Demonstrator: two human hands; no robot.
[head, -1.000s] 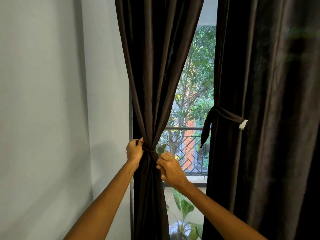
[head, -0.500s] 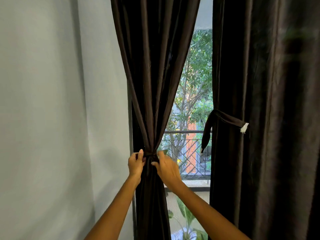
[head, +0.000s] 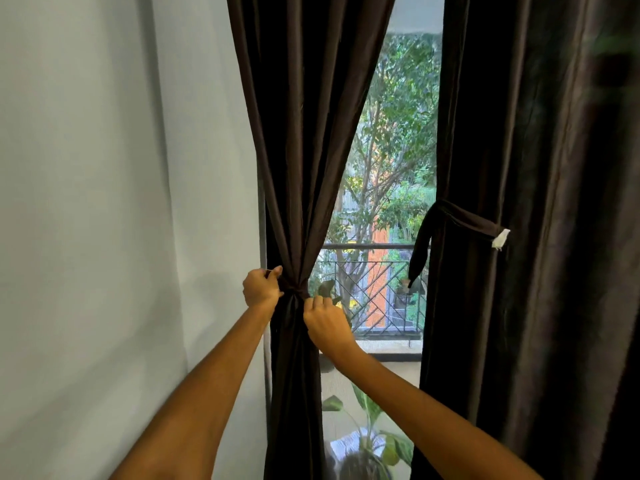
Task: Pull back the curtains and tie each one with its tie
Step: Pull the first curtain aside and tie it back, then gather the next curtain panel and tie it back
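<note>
Head view, and we're facing a tall window: leafy trees and an orange building outside, a dark balcony railing across the lower part of the glass, a pale wall running off to the window's left. Just below the window, a big-leafed potted plant pokes up at the bottom edge.

Left of the window hangs the left curtain, dark brown, wide at the top and drawn in tight to a narrow waist level with the railing. Round that waist sits its tie, a thin dark band, hard to pick out against the cloth.

Both hands are right on it! The left hand is on the wall side of the waist, fingers curled in, thumb up against the cloth, pinching the tie's end there. The right hand is on the window side, just below the waist, knuckles towards us, fingers curled tight at the bundle; what exactly they pinch is hidden behind the hand.

Over on the window's right, the right curtain hangs full and dark, with its own tie already wrapped round it at railing height, one end dangling over the glass, a white tag showing.
</note>
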